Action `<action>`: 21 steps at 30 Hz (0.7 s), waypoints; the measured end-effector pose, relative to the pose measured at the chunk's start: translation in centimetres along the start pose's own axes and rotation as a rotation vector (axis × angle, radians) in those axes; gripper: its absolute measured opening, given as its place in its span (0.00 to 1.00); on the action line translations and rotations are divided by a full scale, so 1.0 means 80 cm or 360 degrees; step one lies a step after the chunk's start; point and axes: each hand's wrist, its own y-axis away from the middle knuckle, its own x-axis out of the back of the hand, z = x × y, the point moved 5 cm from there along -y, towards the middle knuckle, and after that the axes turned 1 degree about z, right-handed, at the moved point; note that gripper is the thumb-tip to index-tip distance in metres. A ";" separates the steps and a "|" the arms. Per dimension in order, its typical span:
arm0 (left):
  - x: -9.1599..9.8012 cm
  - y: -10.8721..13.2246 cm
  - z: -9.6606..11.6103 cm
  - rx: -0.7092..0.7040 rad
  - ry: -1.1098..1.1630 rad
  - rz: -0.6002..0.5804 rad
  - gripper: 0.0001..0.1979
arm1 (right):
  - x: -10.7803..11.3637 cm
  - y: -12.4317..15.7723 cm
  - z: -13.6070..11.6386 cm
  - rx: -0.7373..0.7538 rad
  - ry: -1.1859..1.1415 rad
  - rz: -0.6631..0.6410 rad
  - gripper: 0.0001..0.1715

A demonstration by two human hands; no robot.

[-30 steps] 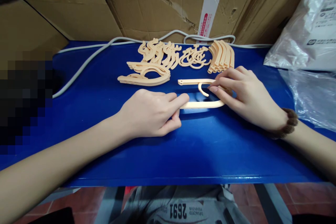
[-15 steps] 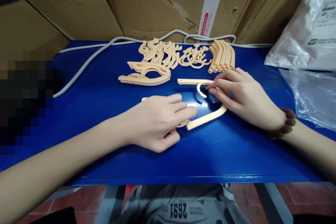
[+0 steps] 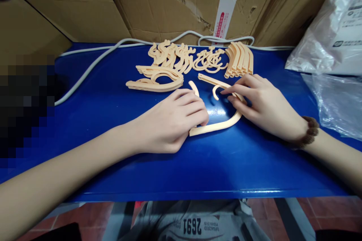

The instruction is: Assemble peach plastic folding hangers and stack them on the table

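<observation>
A cream plastic folding hanger lies partly unfolded on the blue table, its small hook pointing inward between two arms. My right hand pinches it near the middle joint, thumb and fingers on the hook's side. At the end of the lower arm, my left hand is closed around a curved cream hanger piece, whose tip sticks up past the knuckles. The left fingers hide where that piece meets the arm, so I cannot tell if they are joined.
Behind my hands lie folded hangers, a pile of curved pieces, loose hooks and a row of hanger arms. A white cable runs along the back, before cardboard boxes. Plastic bags lie at right.
My left hand has turned the curved piece from lying leftward to pointing away from me. The hanger has rotated slightly, its upper arm tilting away and its lower arm shifting left.
</observation>
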 end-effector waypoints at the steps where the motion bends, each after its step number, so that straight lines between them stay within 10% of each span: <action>1: 0.000 0.000 0.000 -0.0001 -0.0022 0.0013 0.12 | 0.000 0.000 0.000 -0.0005 0.0000 0.0000 0.20; 21: 0.005 0.003 -0.017 0.0224 -0.0149 0.0051 0.13 | 0.005 0.003 0.003 -0.0132 0.0115 0.0003 0.21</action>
